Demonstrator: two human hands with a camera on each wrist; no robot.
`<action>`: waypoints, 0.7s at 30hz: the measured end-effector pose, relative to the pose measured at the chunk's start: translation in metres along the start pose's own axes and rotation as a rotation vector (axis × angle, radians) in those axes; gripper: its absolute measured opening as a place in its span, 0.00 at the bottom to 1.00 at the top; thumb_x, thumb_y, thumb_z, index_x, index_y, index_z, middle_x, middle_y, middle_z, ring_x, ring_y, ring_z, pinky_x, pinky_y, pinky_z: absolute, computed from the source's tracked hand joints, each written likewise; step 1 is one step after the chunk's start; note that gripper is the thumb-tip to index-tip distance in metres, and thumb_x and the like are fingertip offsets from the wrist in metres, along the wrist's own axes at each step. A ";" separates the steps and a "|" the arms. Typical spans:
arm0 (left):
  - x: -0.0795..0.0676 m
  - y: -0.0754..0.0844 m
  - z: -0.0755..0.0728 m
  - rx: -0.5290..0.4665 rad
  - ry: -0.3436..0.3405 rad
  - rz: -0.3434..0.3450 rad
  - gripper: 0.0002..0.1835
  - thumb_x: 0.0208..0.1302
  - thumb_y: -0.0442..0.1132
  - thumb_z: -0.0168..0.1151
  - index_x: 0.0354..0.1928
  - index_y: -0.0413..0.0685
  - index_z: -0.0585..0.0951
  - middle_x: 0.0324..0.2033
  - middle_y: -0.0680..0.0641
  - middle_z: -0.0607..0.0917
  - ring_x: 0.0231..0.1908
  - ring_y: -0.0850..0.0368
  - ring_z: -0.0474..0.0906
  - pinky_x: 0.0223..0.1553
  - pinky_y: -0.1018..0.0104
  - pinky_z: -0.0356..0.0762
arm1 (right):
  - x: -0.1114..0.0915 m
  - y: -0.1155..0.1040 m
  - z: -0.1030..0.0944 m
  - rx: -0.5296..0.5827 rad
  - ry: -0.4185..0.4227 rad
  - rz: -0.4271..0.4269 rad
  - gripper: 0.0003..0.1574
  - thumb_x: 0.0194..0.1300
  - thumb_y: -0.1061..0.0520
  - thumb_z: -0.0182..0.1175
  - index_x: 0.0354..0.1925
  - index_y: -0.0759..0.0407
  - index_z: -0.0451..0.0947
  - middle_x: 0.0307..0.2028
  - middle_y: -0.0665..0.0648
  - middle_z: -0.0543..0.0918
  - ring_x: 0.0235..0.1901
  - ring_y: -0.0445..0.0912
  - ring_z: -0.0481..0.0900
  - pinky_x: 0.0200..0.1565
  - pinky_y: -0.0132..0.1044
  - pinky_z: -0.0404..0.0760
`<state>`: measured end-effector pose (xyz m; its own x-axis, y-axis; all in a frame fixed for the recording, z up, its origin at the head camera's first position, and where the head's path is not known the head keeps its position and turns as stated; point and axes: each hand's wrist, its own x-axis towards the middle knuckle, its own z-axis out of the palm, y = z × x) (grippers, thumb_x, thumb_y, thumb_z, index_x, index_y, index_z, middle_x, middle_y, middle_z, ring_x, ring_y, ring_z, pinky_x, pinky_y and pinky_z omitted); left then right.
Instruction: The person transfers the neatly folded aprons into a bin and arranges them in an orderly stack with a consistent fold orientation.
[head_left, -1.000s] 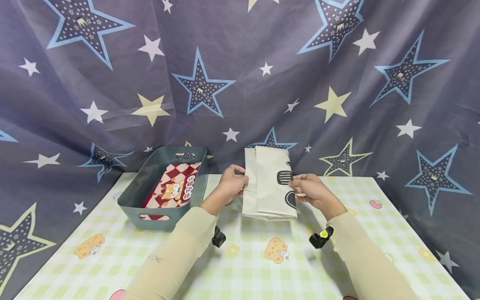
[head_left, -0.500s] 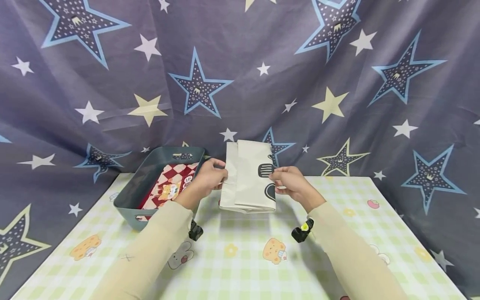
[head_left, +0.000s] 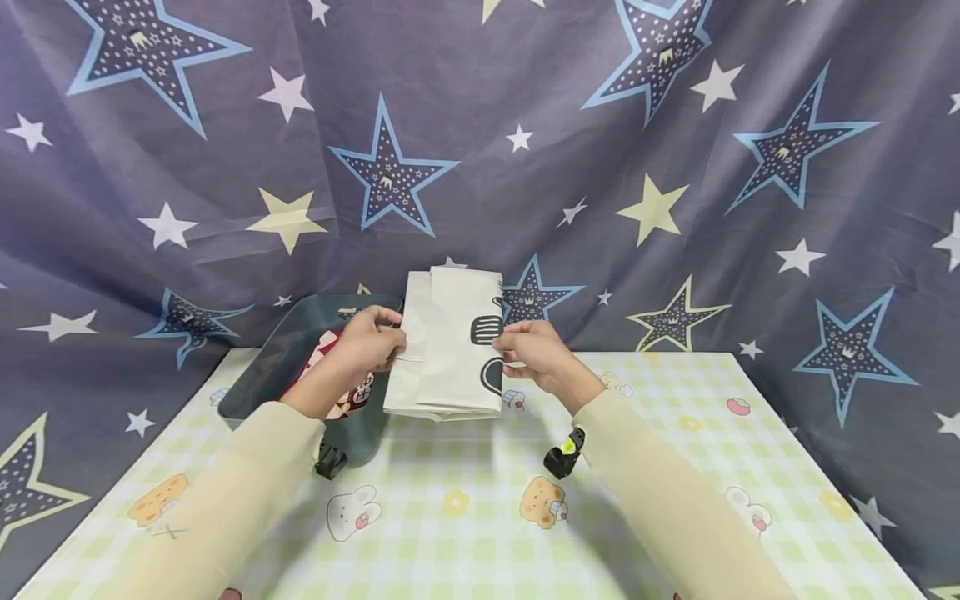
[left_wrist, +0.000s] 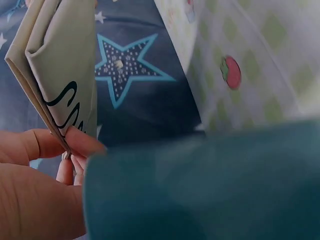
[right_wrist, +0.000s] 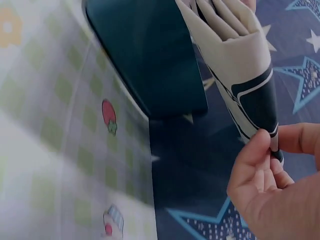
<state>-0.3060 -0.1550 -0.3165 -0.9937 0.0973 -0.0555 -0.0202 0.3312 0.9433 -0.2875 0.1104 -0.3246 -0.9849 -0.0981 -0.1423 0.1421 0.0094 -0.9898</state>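
A folded cream cloth [head_left: 457, 342] with black printed shapes hangs above the table, stretched between both hands. My left hand [head_left: 367, 343] pinches its left edge, thumb against fingers, as the left wrist view also shows. On the opposite edge my right hand [head_left: 542, 358] pinches the cloth beside the black print; in the right wrist view its stacked folds [right_wrist: 245, 55] show. Just left of the cloth stands a dark teal plastic basket [head_left: 258, 367], partly covered by the left hand and forearm. Inside lies a red and white checked cloth [head_left: 352, 398], mostly hidden.
A table [head_left: 637, 483] covered in green checks with cartoon prints lies under the hands. Behind it hangs a dark curtain [head_left: 570, 167] printed with stars. The basket's wall [left_wrist: 200, 185] stands close by the left hand in the left wrist view.
Both hands have carried the folded cream cloth leftward and slightly up, from mid-table to beside the basket. The left hand and forearm now overlap the basket.
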 end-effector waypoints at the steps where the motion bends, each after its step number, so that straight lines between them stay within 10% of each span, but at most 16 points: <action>1: -0.001 -0.001 -0.005 0.014 -0.005 0.003 0.25 0.65 0.30 0.53 0.65 0.37 0.65 0.31 0.47 0.76 0.19 0.60 0.66 0.25 0.65 0.73 | 0.000 -0.001 0.005 0.000 -0.001 0.000 0.08 0.66 0.67 0.62 0.43 0.62 0.75 0.34 0.54 0.80 0.30 0.42 0.76 0.30 0.32 0.80; 14: -0.015 -0.027 -0.062 0.039 -0.013 -0.011 0.31 0.66 0.33 0.55 0.70 0.38 0.62 0.46 0.43 0.75 0.38 0.56 0.75 0.33 0.63 0.82 | 0.007 -0.003 0.057 0.053 -0.050 0.005 0.13 0.66 0.68 0.63 0.48 0.64 0.74 0.34 0.54 0.80 0.30 0.43 0.77 0.34 0.33 0.81; 21: -0.022 -0.031 -0.090 0.055 -0.021 0.044 0.30 0.70 0.32 0.53 0.71 0.33 0.60 0.44 0.45 0.76 0.31 0.61 0.76 0.28 0.66 0.79 | 0.010 0.001 0.083 0.087 -0.074 -0.013 0.14 0.68 0.66 0.64 0.50 0.64 0.74 0.36 0.54 0.81 0.31 0.44 0.77 0.38 0.36 0.83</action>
<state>-0.2930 -0.2517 -0.3157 -0.9910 0.1323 -0.0220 0.0299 0.3776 0.9255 -0.2886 0.0271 -0.3267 -0.9772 -0.1711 -0.1256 0.1407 -0.0788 -0.9869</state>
